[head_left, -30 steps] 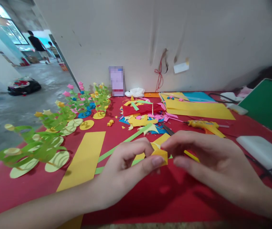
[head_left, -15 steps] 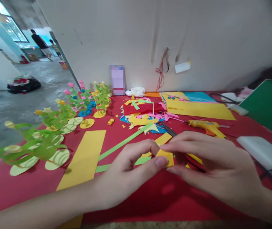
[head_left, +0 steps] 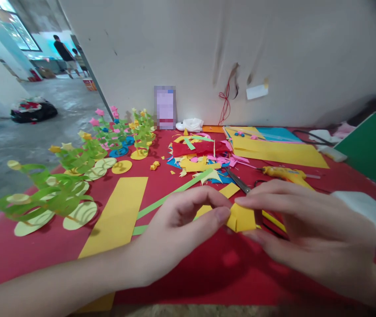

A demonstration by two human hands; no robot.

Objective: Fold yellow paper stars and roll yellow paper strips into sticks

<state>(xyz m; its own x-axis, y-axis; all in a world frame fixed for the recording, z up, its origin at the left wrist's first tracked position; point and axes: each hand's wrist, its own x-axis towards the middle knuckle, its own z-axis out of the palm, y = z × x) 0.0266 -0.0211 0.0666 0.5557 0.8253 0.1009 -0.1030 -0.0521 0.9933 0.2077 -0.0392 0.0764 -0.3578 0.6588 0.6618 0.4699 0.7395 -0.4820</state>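
Observation:
A small folded piece of yellow paper [head_left: 243,217] is held up over the red table covering [head_left: 188,281]. My left hand [head_left: 188,229] pinches its left edge between thumb and fingers. On its right side, my right hand [head_left: 310,233] has its index fingertip at the top of the fold, with the thumb below. Behind the hands lie scissors [head_left: 239,181], partly hidden by my right hand. Green paper strips [head_left: 175,193] and a wide yellow paper strip [head_left: 122,211] lie to the left of the folded piece.
Paper flower stands [head_left: 75,193] line the left side. A heap of paper scraps [head_left: 201,164] sits mid-table, with small yellow stars [head_left: 155,165] beside it. At right are a yellow glue gun [head_left: 285,172], coloured sheets [head_left: 277,152] and a green board [head_left: 373,147]. A phone [head_left: 165,108] leans on the wall.
The folded yellow paper has shifted slightly right and now shows more of its flat face. My right hand has moved a little right, uncovering more of the scissors. The view has shifted slightly.

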